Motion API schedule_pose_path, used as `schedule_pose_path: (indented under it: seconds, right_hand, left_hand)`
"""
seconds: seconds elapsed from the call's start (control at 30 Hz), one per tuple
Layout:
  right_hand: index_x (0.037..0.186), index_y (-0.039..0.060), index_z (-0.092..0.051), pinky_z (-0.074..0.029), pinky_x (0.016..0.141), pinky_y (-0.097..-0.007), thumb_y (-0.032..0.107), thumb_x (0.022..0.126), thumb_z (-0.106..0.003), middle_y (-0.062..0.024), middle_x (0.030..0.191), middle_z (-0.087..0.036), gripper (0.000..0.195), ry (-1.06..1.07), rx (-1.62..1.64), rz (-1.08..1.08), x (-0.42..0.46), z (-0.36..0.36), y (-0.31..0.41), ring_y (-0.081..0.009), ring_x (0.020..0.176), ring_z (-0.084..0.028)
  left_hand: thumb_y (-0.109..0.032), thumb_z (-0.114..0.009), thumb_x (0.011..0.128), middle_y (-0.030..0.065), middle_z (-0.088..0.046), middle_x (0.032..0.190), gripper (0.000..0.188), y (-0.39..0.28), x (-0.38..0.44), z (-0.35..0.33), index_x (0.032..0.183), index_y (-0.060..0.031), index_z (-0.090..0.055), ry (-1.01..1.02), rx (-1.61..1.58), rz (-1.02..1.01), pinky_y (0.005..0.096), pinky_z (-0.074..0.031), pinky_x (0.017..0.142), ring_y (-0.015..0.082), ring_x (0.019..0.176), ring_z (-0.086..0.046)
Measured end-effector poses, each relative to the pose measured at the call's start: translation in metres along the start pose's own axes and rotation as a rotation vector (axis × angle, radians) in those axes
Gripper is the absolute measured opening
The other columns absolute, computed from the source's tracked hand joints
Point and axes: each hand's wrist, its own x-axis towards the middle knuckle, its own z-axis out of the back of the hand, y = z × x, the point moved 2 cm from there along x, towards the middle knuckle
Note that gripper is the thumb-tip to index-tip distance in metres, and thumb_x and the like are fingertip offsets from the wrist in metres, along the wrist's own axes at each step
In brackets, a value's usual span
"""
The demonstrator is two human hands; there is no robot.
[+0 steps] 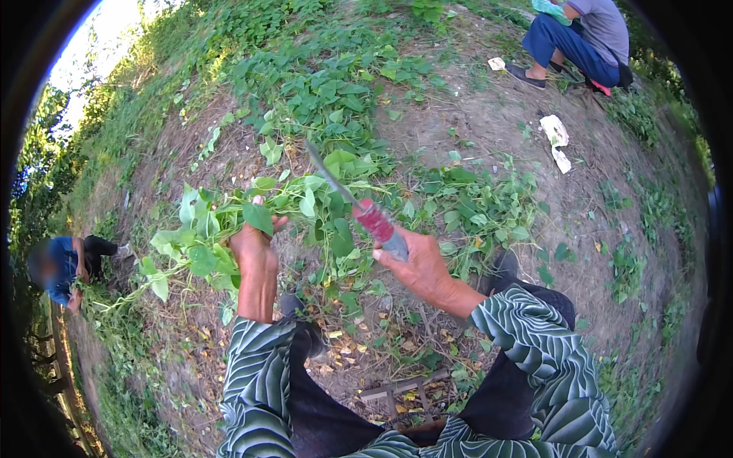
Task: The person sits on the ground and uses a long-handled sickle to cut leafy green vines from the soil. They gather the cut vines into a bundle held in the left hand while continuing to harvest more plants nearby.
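My left hand is closed around a bunch of leafy green vines with heart-shaped leaves, held above the ground. Stems from the bunch trail off to its left, and others run right toward the middle. In my right hand is a knife, gripped by its handle, which has red wrapping near the blade. The narrow grey blade points up and to the left, passing in front of the vines; whether it touches them I cannot tell. Cut or loose vines lie on the soil just beyond my right hand.
Vine growth covers the ground ahead. A low wooden frame is between my legs. One person sits at the upper right, near pale scraps on the soil. Another person crouches at the far left, hands at some vines.
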Motion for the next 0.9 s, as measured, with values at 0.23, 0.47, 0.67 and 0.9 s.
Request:
schedule_pose_path:
  seconds: [0.23, 0.47, 0.67, 0.9]
  right_hand:
    - [0.094, 0.0003, -0.058, -0.043, 0.053, -0.0346, 0.02, 0.082, -0.067, -0.0124, 0.061, -0.055, 0.025, 0.031, -0.157, -0.003, -0.003, -0.007, -0.021, -0.0193, 0.053, -0.052]
    - [0.094, 0.0025, -0.059, -0.045, 0.055, -0.04, 0.018, 0.08, -0.066, -0.0173, 0.067, -0.06, 0.022, 0.017, -0.065, 0.084, 0.002, -0.021, 0.009, -0.0313, 0.059, -0.059]
    - [0.085, 0.0008, -0.059, -0.048, 0.055, -0.0385, 0.019, 0.078, -0.068, -0.0119, 0.066, -0.061, 0.021, -0.061, -0.149, -0.505, -0.002, -0.016, -0.087, -0.0242, 0.057, -0.06]
    - [0.082, 0.0012, -0.057, -0.044, 0.051, -0.034, 0.017, 0.08, -0.065, -0.008, 0.065, -0.059, 0.018, -0.233, -0.044, -0.066, 0.016, -0.005, -0.04, -0.0178, 0.056, -0.059]
  left_hand:
    - [-0.012, -0.069, 0.083, 0.005, -0.057, 0.069, 0.015, 0.006, 0.001, -0.005, 0.085, -0.0001, -0.061, -0.011, -0.086, 0.068, 0.0369, -0.06, 0.057, 0.0161, 0.06, -0.058]
    - [-0.012, -0.069, 0.082, 0.0067, -0.057, 0.072, 0.017, -0.001, 0.009, 0.007, 0.087, 0.0018, -0.06, -0.033, -0.09, 0.057, 0.0348, -0.061, 0.058, 0.0161, 0.06, -0.058]
    - [-0.01, -0.07, 0.081, 0.0099, -0.059, 0.076, 0.021, -0.038, 0.012, 0.025, 0.092, 0.0031, -0.057, -0.03, -0.275, -0.074, 0.0331, -0.062, 0.06, 0.0167, 0.061, -0.06]
    - [-0.009, -0.069, 0.082, 0.0101, -0.059, 0.079, 0.02, -0.035, 0.016, 0.037, 0.093, 0.0025, -0.056, -0.052, -0.298, -0.074, 0.0344, -0.062, 0.062, 0.017, 0.061, -0.06]
